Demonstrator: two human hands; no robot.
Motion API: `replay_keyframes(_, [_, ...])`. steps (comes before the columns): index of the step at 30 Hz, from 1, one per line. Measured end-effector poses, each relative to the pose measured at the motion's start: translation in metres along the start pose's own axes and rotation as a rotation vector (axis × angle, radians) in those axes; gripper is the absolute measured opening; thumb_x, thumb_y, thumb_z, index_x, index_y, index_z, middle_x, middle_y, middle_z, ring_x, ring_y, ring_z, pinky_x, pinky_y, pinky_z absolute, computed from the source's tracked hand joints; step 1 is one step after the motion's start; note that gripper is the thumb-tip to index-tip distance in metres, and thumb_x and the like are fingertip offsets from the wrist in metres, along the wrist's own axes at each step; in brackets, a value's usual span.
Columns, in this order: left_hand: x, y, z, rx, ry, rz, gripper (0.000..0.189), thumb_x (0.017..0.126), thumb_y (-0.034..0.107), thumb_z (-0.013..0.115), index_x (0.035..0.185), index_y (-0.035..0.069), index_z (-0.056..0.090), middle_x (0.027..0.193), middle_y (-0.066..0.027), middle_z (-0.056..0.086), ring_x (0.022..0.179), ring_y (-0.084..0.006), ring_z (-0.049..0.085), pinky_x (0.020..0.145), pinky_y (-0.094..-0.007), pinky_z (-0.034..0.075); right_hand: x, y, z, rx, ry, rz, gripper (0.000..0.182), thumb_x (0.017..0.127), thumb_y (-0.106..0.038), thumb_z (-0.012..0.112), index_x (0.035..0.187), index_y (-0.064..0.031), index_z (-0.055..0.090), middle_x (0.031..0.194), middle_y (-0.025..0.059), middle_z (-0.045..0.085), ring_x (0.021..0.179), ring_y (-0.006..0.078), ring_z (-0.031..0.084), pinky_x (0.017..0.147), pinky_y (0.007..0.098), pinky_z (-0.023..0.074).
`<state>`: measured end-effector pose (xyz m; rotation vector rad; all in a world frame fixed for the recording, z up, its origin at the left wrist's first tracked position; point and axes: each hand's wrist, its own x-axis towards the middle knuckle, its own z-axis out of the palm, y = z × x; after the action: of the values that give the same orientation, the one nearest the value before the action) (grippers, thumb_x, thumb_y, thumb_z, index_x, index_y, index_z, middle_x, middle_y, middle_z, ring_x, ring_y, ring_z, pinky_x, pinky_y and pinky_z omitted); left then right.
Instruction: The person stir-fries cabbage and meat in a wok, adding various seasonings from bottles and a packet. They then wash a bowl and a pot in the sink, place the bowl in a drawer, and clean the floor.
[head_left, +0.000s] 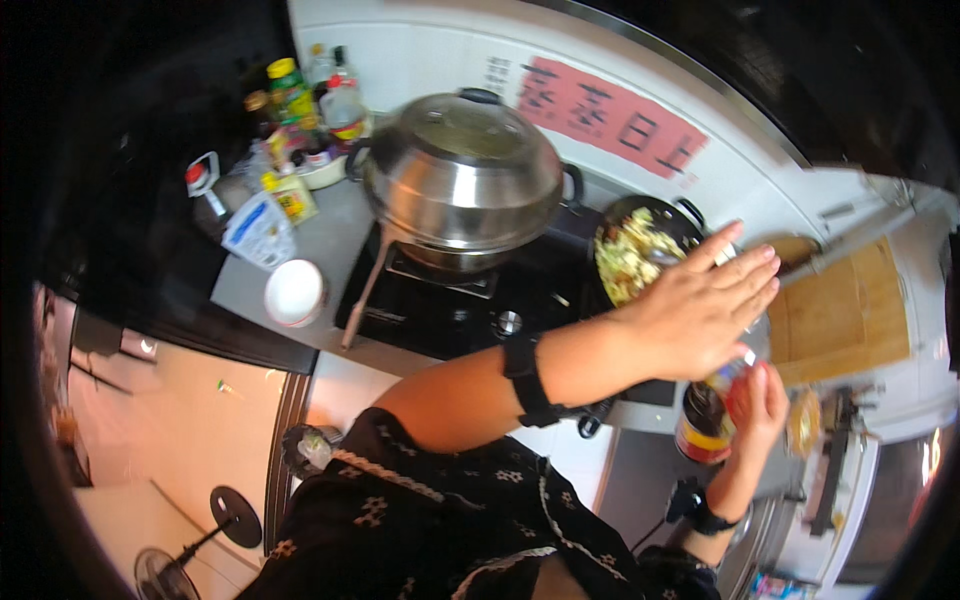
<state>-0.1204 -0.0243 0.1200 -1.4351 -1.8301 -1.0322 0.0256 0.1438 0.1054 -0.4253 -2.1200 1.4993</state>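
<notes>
My left hand (697, 307) reaches across to the right, back facing up and fingers extended and apart, just beside a black wok (694, 214). Chopped yellow-green food (634, 251) and a metal spatula or ladle head (664, 259) are in the wok. Nothing shows in that hand; its palm is hidden. My right hand (765, 401) grips a red, partly see-through object (739, 401), blurred, that may be a lid or part of a container. Right below it stands a dark-filled container (703, 431) with a red and yellow label; whether the two are joined I cannot tell.
A large lidded steel steamer pot (457, 180) sits on the black cooktop (442, 319), with a long wooden-looking utensil (364, 300) leaning at its side. At left are a white bowl (294, 294), a seasoning bag (260, 231) and several bottles (289, 90). A wooden cutting board (844, 311) stands right.
</notes>
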Motion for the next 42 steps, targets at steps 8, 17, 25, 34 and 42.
replay_keyframes(8, [-0.013,0.009,-0.053,-0.207,0.091,-0.104,0.055,0.079,0.034,0.063,0.114,-0.006,0.047,0.100,-0.0202,0.062,0.115,-0.0357,0.050,0.108,-0.0476,0.021,-0.028,-0.041,0.028,-0.168,0.019,-0.349,0.029,0.094,-0.026,0.053,0.078,-0.0008,0.052,0.069,-0.0001,0.051,0.059,0.0048,0.039,0.051,0.0199,0.0282])
replay_keyframes(17, [-0.015,0.003,-0.237,0.085,0.055,-0.185,0.039,0.072,0.015,0.072,0.103,0.001,0.054,0.093,-0.0094,0.060,0.085,-0.0207,0.059,0.071,-0.0302,0.050,-0.030,-0.114,0.111,-0.257,-0.295,-0.666,0.066,0.089,-0.053,0.046,0.119,0.0056,0.050,0.111,0.0166,0.053,0.106,0.0245,0.049,0.095,0.0363,0.0350])
replay_keyframes(25, [-0.049,-0.120,-0.391,0.656,0.392,-0.391,0.036,0.079,0.024,0.071,0.106,0.002,0.061,0.084,-0.0129,0.066,0.068,-0.0157,0.062,0.063,-0.0269,0.049,-0.019,-0.063,0.084,-0.235,0.018,-0.492,0.054,0.094,-0.037,0.042,0.129,0.0038,0.044,0.130,0.0173,0.046,0.120,0.0264,0.046,0.104,0.0397,0.0304])
replay_keyframes(34, [-0.096,-0.332,-0.426,1.046,0.274,-0.466,0.035,0.078,0.019,0.068,0.108,0.006,0.057,0.102,-0.0156,0.061,0.098,-0.0357,0.054,0.085,-0.0417,0.044,-0.057,-0.047,0.065,-0.405,0.215,-0.260,0.043,0.097,-0.025,0.036,0.130,0.0015,0.044,0.131,0.0156,0.045,0.123,0.0263,0.043,0.105,0.0394,0.0294])
replay_keyframes(42, [-0.144,-0.422,-0.399,0.973,0.198,-0.649,0.039,0.078,0.018,0.068,0.112,0.004,0.055,0.105,-0.0160,0.061,0.101,-0.0345,0.053,0.088,-0.0410,0.043,-0.073,-0.067,0.069,-0.499,0.276,-0.149,0.038,0.095,-0.015,0.046,0.129,0.0019,0.046,0.119,0.0155,0.056,0.111,0.0249,0.052,0.097,0.0363,0.0402])
